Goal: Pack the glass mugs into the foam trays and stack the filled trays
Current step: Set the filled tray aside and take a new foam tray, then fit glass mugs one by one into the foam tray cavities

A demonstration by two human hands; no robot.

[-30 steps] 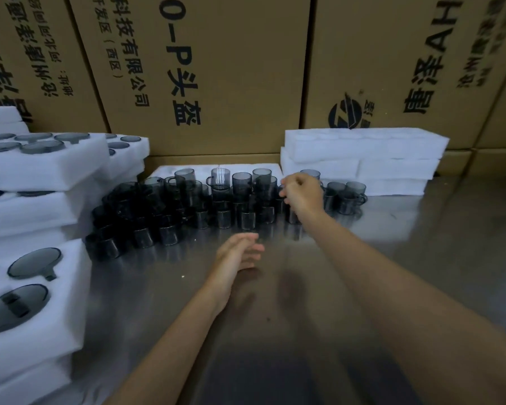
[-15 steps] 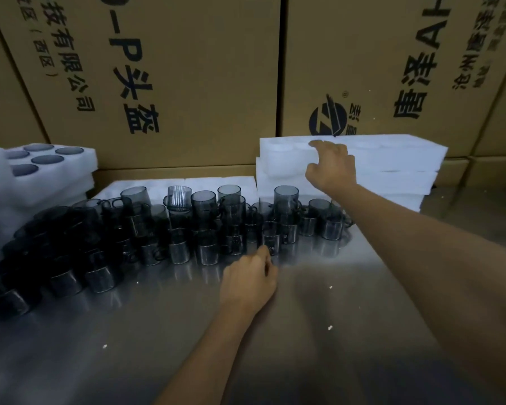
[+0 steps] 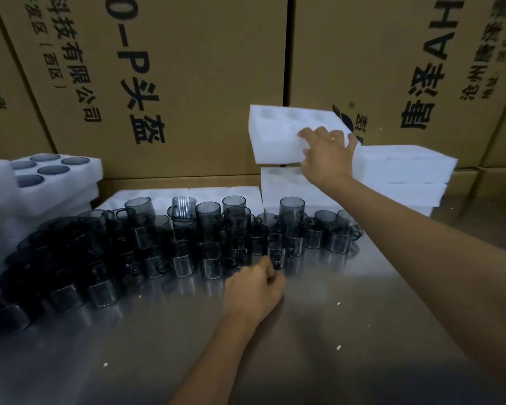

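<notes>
Right hand (image 3: 327, 154) grips a white foam tray (image 3: 278, 134), lifted and tilted above the tray stack (image 3: 403, 173).
Head view: left hand (image 3: 253, 287), fingers curled, sits on the steel table (image 3: 319, 346) touching the smoky glass mugs (image 3: 187, 244) clustered there.

steel table (image 3: 319, 346): smoked glass mugs (image 3: 187, 247) clustered far-left, foam trays (image 3: 406, 182) stacked far-right, filled trays (image 3: 50, 176) stacked left, white crumbs near.

right hand (image 3: 327, 154) raised, gripping — left hand (image 3: 253, 289) curled, low
</notes>
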